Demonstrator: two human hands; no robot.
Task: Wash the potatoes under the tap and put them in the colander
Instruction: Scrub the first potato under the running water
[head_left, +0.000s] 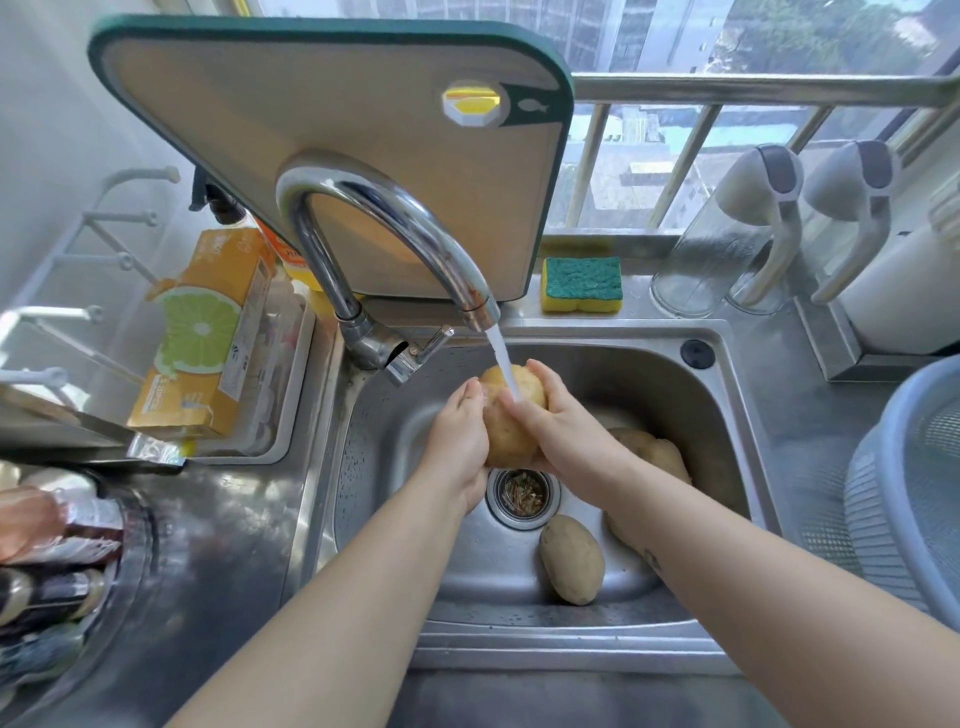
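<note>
Both hands grip one potato (506, 436) under the tap (322, 260) mid-frame, left hand (460, 441) and right hand (561, 426) on either side; colander (914, 467) at right edge.

Held potato (506, 431): between left hand (460, 441) and right hand (561, 431); tan skin, wet, faintly shiny.
Loose potato (571, 558): below the right hand; dull brown skin, matt, slightly rough.
Sink (649, 384): around the 2 hands; brushed steel, satin sheen, beaded with droplets.
Tap (395, 218): above the hands; polished metal, mirror-glossy.
Cutting board (337, 140): beyond the hands; matt beige face, smooth green rim, looks plastic.
Sponge (582, 278): beyond the right hand; coarse green scouring top on yellow foam.
Colander (893, 499): well right of the right hand; grey-blue plastic, ribbed, finely perforated.
Box (208, 332): left of the left hand; printed orange cardboard, slight sheen.
Desk (223, 530): left of the left hand; steel, glossy, reflective.
</note>
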